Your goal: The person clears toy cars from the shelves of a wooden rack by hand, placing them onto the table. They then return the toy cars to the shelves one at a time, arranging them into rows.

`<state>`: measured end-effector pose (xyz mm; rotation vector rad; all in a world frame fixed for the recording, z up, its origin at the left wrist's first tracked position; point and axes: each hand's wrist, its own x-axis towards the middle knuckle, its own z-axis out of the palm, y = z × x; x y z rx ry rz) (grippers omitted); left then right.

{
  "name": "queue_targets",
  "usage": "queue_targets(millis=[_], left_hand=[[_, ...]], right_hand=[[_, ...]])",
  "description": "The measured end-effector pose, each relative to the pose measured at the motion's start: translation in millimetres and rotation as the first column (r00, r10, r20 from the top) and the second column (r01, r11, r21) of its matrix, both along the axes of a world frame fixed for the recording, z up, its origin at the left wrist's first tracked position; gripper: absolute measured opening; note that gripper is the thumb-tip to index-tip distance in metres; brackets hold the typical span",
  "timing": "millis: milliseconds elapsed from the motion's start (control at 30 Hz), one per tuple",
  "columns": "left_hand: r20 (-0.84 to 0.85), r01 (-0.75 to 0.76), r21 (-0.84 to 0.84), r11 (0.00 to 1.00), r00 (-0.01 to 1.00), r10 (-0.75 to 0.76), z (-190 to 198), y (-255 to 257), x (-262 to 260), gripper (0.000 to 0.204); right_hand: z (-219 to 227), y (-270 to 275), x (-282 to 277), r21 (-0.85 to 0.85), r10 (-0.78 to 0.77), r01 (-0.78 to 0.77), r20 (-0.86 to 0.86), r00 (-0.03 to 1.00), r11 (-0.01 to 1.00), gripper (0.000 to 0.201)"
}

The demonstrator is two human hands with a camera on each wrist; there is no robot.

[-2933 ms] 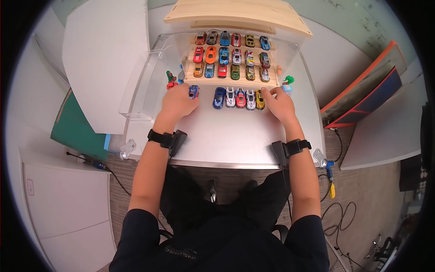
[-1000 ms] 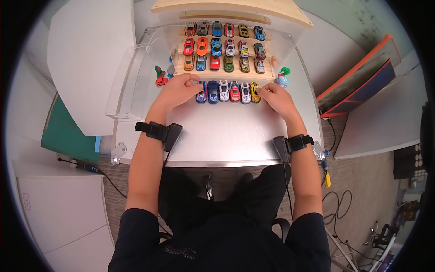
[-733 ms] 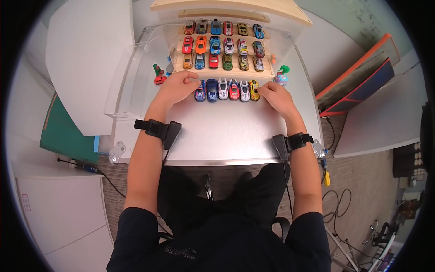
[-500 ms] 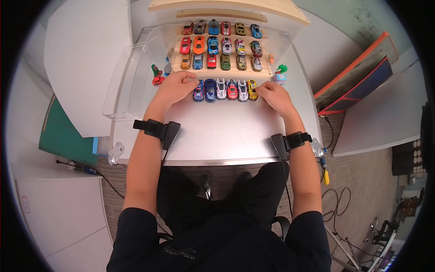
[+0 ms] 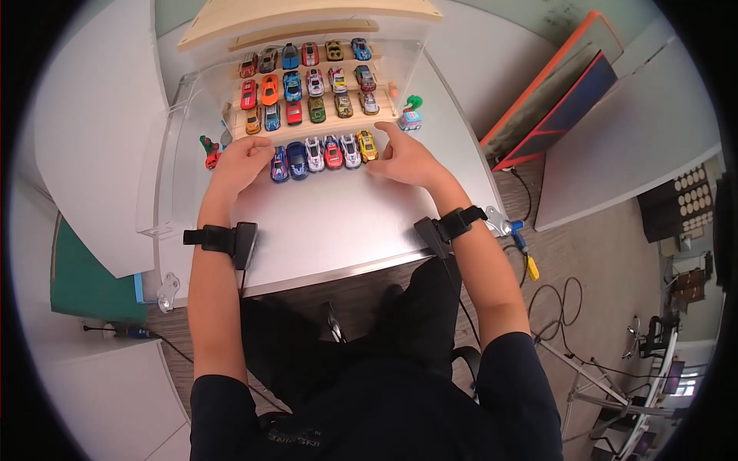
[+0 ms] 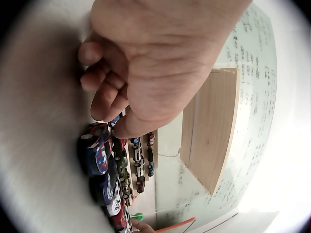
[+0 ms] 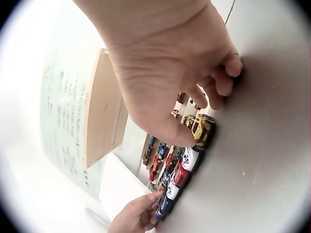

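A row of toy cars stands on the silver table in front of a tiered display. At its left end is a blue-and-red toy car (image 5: 279, 165), beside a dark blue toy car (image 5: 297, 160). My left hand (image 5: 242, 163) is just left of that end, its fingers loosely bent with nothing in them; the left wrist view shows the thumb close above the blue-and-red car. The yellow toy car (image 5: 367, 146) ends the row at right. Next to it my right hand (image 5: 403, 160) has thumb and index finger spread apart, gripping nothing. Between lie two white cars and a red toy car (image 5: 332, 152).
The wooden stepped display (image 5: 269, 132) carries three rows of toy cars behind a clear panel, under a wooden top (image 5: 307, 17). Small toys flank it: a red one (image 5: 212, 160) at left, a pink-and-blue one (image 5: 410, 121) at right. Boards (image 5: 553, 107) lean at the right.
The blue-and-red car, earlier apart under my left hand, now stands against the row's left end. My right thumb and index finger have spread. The head view has turned, shifting the scene left.
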<state>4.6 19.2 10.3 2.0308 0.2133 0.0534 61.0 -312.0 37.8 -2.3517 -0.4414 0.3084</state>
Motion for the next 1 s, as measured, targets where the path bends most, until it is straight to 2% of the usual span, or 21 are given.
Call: queue_targets(millis=[100, 167, 367, 467, 600, 667, 733, 800, 933, 1000], left_hand=[[-0.034, -0.008, -0.023, 1.0, 0.999, 0.007, 7, -1, -5, 0.034], [-0.011, 0.021, -0.08, 0.997, 1.0, -0.022, 2, 0, -3, 0.032], [-0.011, 0.014, -0.088, 0.996, 1.0, -0.015, 6, -3, -5, 0.032], [-0.03, 0.025, -0.013, 1.0, 0.999, -0.025, 15, -6, -9, 0.03], [-0.031, 0.001, -0.041, 0.999, 1.0, -0.002, 3, 0, -5, 0.032], [0.016, 0.002, 0.023, 1.0, 1.0, -0.002, 3, -2, -5, 0.036], [0.043, -0.016, 0.099, 0.995, 0.999, 0.012, 8, -3, -11, 0.039], [0.067, -0.023, 0.169, 0.985, 0.998, 0.012, 12, -7, -16, 0.042], [0.089, -0.017, 0.164, 0.986, 0.996, 0.003, 8, -11, -16, 0.047], [0.028, -0.003, 0.124, 0.992, 1.0, 0.0, 15, -15, -19, 0.047]], right_hand=[[2, 5, -6, -0.051, 0.068, -0.067, 0.004, 0.998, 0.996, 0.085], [-1, 8, -7, -0.189, 0.12, -0.081, 0.208, 0.971, 0.979, 0.077], [3, 9, -10, -0.178, 0.104, -0.07, 0.189, 0.976, 0.982, 0.067], [9, 9, -12, -0.21, 0.108, -0.073, 0.159, 0.981, 0.975, 0.068], [6, 11, -15, -0.208, 0.075, -0.034, 0.192, 0.979, 0.978, 0.071], [7, 13, -17, -0.211, -0.004, 0.041, 0.176, 0.984, 0.977, 0.074], [2, 14, -13, -0.192, 0.01, 0.021, 0.159, 0.987, 0.981, 0.074], [0, 14, -12, -0.194, -0.054, 0.069, 0.085, 0.995, 0.979, 0.07], [-3, 16, -11, -0.176, -0.053, 0.074, 0.119, 0.991, 0.982, 0.061], [-4, 15, -11, -0.189, -0.071, 0.095, 0.125, 0.99, 0.977, 0.052]])
